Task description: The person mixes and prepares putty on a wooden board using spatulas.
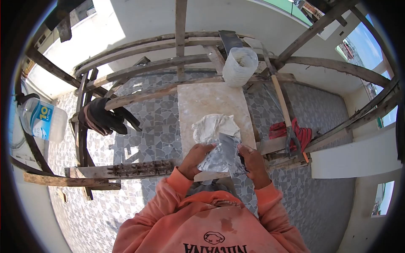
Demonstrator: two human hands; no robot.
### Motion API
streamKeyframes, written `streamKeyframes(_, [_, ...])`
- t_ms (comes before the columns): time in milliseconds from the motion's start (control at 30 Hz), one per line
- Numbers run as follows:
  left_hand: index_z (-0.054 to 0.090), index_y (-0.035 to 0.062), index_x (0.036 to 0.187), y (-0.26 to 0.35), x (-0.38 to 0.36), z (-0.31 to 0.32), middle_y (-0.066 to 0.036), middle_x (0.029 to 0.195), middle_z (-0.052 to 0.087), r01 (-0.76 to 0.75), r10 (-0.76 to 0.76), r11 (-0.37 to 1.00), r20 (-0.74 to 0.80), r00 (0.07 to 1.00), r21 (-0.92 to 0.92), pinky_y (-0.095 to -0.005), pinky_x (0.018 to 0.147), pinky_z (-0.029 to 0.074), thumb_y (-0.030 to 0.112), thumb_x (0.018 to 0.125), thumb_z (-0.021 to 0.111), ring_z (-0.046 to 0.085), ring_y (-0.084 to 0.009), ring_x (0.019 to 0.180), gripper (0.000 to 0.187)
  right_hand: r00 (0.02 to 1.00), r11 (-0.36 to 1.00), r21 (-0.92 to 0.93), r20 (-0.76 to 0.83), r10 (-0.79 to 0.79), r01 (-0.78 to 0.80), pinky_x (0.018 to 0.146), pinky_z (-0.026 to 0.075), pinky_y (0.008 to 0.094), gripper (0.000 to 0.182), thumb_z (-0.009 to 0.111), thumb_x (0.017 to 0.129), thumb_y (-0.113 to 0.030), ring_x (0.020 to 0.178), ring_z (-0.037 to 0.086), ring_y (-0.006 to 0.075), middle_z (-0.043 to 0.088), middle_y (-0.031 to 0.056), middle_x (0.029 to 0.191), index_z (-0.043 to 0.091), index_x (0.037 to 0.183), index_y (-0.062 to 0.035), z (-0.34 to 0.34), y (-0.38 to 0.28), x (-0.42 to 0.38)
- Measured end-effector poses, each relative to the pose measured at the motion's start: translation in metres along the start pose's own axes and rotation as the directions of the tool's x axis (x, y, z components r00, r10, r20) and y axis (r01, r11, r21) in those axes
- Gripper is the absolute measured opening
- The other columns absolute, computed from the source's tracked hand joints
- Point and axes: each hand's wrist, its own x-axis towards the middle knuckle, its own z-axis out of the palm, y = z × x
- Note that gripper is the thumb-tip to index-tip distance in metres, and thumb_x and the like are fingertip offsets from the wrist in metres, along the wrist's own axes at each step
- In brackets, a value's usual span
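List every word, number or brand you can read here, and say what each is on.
"10": blue label of the clear jug
"LITERS": same label, small, beside the "10"
"LED": same label, seemingly the end of a word; the rest can't be read
"NIRVANA": orange sweatshirt, upside down in this view
Any other print on the label is too small to read.

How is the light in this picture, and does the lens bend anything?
Head view: harsh sun bleaches the upper-left wall and left floor; wooden beams look bowed, corners black; the jug label is readable.
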Motion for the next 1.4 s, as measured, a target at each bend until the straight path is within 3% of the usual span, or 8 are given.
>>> streamKeyframes(367, [0.058,-0.0102,0.103,0.028,0.027,-0.028,-0.015,0.087,0.069,-0.055,0.057,0.993,0.014,0.998,-0.107,-0.0300,0.060,0.060,0.013,0.096,0.052,0.070,-0.0204,0.067,0.025,0.965,0.983,-0.138,0.216,0.146,-0.118,0.057,0.035,0.0215,0.031,0.063,0.092,-0.033,0.063,0.043,0.0027,0.053,-0.0063,0.069,0.064,0.081,-0.0039,-0.051,0.003,-0.009])
streamKeyframes(800, [0.056,-0.0074,0.107,0.035,-0.001,-0.031,-0.013,0.092,0.068,-0.259,0.249,0.955,-0.081,0.965,-0.142,-0.0283,0.063,0.059,0.016,0.097,0.051,0.069,-0.0184,0.071,0.026,0.925,0.754,0.616,0.105,-0.366,0.229,0.095,0.045,0.0376,0.024,0.053,0.092,0.000,0.101,0.060,0.0188,0.062,0.0096,0.108,0.055,0.115,0.0052,-0.015,-0.052,-0.031])
streamKeyframes(900, [0.056,-0.0062,0.108,0.026,-0.014,-0.012,-0.011,0.088,0.068,-0.229,0.211,0.949,-0.100,0.972,-0.216,-0.0254,0.055,0.058,0.017,0.097,0.051,0.069,-0.0172,0.064,0.026,0.801,0.790,0.134,-0.068,-0.594,0.598,0.093,0.046,0.0391,0.026,0.048,0.095,-0.002,0.101,0.059,0.0214,0.061,0.0136,0.113,0.054,0.119,0.0061,-0.005,-0.039,-0.036])
streamKeyframes(967, [0.056,-0.0059,0.109,0.022,-0.023,0.001,-0.010,0.087,0.068,-0.171,0.152,0.954,-0.094,0.984,-0.247,-0.0235,0.049,0.056,0.017,0.097,0.051,0.068,-0.0165,0.061,0.027,0.569,0.506,-0.451,0.005,-0.822,0.735,0.091,0.046,0.0400,0.029,0.048,0.097,-0.005,0.100,0.059,0.0226,0.060,0.0151,0.115,0.052,0.123,0.0061,0.012,-0.044,-0.046])
streamKeyframes(1100, [0.054,-0.0109,0.115,0.017,-0.028,0.015,-0.015,0.102,0.066,-0.153,0.206,0.937,0.143,0.968,-0.313,-0.0288,0.068,0.058,0.015,0.099,0.044,0.069,-0.0182,0.082,0.032,0.224,0.143,-0.218,0.412,-0.883,0.966,0.107,0.037,0.0480,0.053,0.044,0.084,0.012,0.131,0.043,0.0420,0.044,0.0260,0.140,0.041,0.137,0.0049,0.032,-0.065,-0.044])
streamKeyframes(1233, [0.053,-0.0032,0.124,0.013,-0.035,0.013,-0.009,0.108,0.067,-0.497,0.477,0.868,0.271,0.836,0.003,-0.0331,0.087,0.052,0.013,0.090,0.051,0.067,-0.0231,0.096,0.038,0.152,-0.032,-0.270,0.631,-0.760,0.962,0.111,0.033,0.0530,0.069,0.048,0.073,0.014,0.135,0.036,0.0440,0.037,0.0254,0.146,0.035,0.140,0.0034,0.030,-0.047,-0.033])
streamKeyframes(1333, [0.058,-0.0014,0.121,0.019,-0.038,0.006,-0.007,0.104,0.069,-0.801,0.681,0.360,0.452,0.576,0.478,-0.0335,0.089,0.051,0.011,0.086,0.054,0.067,-0.0233,0.096,0.037,0.190,-0.049,-0.336,0.641,-0.744,0.941,0.112,0.033,0.0521,0.069,0.049,0.072,0.013,0.135,0.036,0.0432,0.037,0.0249,0.146,0.036,0.139,0.0031,0.020,-0.037,-0.022])
streamKeyframes(1400, [0.060,-0.0044,0.110,0.019,-0.026,0.006,-0.010,0.096,0.068,-0.480,0.446,0.849,0.189,0.875,0.219,-0.0302,0.075,0.052,0.014,0.091,0.054,0.067,-0.0188,0.083,0.027,0.248,-0.041,-0.408,0.628,-0.738,0.912,0.112,0.033,0.0498,0.069,0.049,0.071,0.013,0.135,0.037,0.0410,0.038,0.0240,0.145,0.037,0.138,0.0028,0.008,-0.029,-0.015])
